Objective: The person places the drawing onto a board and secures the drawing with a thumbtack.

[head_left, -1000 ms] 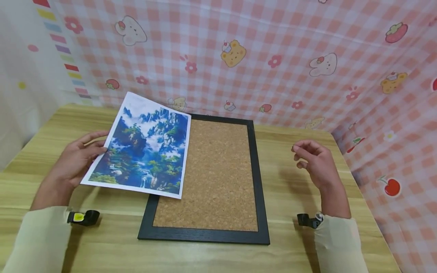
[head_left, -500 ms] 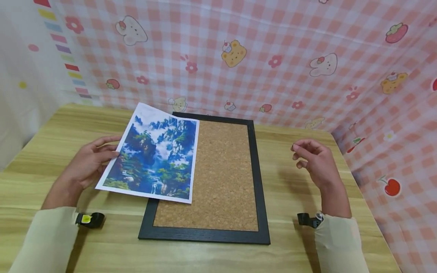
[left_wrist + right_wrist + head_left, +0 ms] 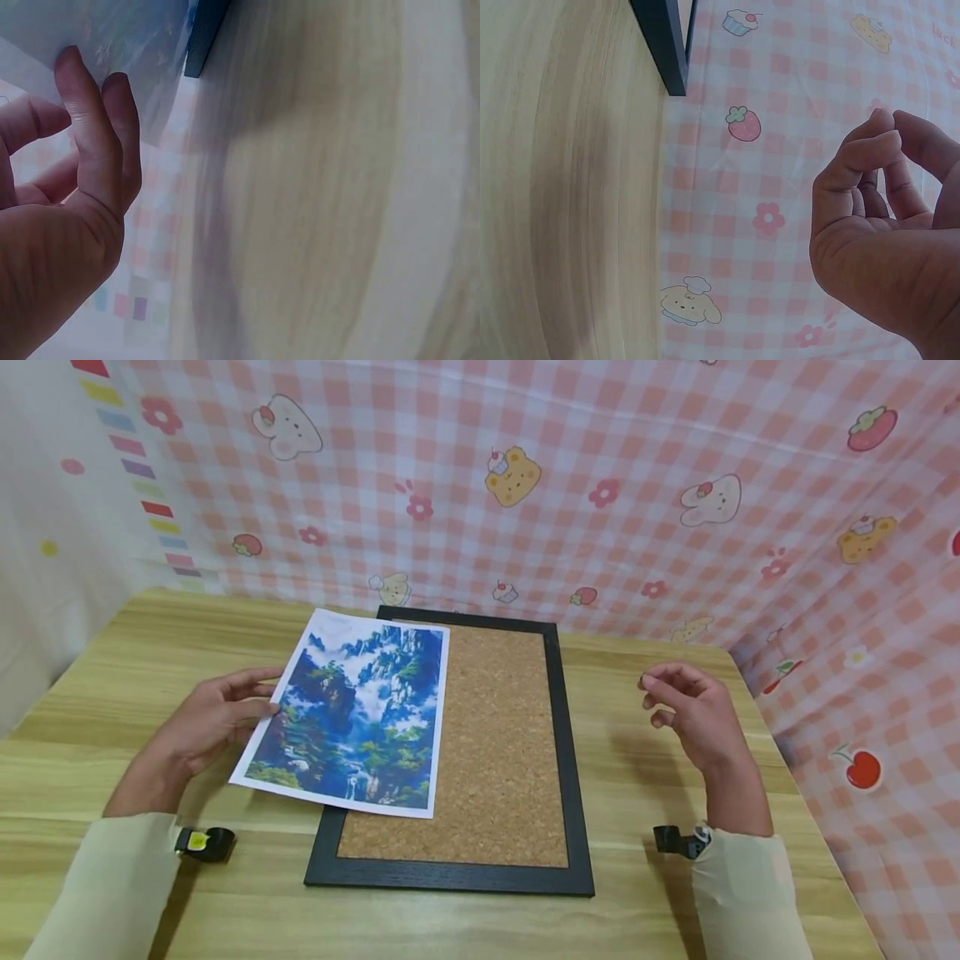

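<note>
My left hand (image 3: 217, 718) pinches the left edge of a printed landscape picture (image 3: 360, 718), a white-bordered sheet with blue mountains, trees and a waterfall. The sheet slants over the left part of a black-framed cork board (image 3: 495, 743), which lies on the table. From below, the left wrist view shows fingers (image 3: 94, 135) of this hand against the back of the sheet (image 3: 142, 45). To the right of the board, my right hand (image 3: 693, 714) is raised with thumb and fingertips together. A tiny dark thing (image 3: 642, 682) shows at those fingertips; its kind is unclear.
The wood-grain table (image 3: 622, 893) extends around the board. A pink checked cloth (image 3: 450, 468) with cartoon prints hangs behind it and along the right side. A white curtain (image 3: 45, 610) hangs at the left. Black wrist cameras (image 3: 206, 843) are strapped at both sleeves.
My left hand has carried the picture right and toward me, lower over the board, covering more of the cork's left side. The right hand has stayed nearly still.
</note>
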Action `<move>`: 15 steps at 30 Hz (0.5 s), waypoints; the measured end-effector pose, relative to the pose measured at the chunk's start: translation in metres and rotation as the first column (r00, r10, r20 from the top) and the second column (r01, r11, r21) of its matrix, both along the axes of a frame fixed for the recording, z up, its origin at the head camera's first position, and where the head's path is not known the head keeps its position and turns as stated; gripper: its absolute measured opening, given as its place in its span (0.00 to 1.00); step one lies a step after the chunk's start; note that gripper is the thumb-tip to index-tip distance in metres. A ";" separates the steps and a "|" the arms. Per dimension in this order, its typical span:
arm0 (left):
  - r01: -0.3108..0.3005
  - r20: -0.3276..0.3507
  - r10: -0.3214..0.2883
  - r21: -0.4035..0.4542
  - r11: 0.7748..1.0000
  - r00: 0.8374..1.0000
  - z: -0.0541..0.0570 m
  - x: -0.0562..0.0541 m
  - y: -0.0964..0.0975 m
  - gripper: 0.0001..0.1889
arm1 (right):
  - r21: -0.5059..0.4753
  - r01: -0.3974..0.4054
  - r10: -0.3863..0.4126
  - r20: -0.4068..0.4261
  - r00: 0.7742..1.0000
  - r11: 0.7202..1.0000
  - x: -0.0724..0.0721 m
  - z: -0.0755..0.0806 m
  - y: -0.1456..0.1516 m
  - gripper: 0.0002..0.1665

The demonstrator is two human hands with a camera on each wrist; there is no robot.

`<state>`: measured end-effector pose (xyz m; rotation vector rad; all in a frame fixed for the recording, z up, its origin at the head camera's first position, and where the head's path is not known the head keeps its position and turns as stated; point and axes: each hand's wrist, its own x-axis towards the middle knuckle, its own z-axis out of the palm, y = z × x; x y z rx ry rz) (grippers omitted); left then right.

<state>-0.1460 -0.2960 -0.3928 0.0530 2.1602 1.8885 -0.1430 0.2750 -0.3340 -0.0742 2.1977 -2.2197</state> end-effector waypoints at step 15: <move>0.032 -0.009 -0.034 -0.123 0.992 0.999 0.001 -0.004 0.010 0.29 | -0.074 -0.033 0.031 -0.026 0.999 0.997 -0.003 0.005 -0.003 0.05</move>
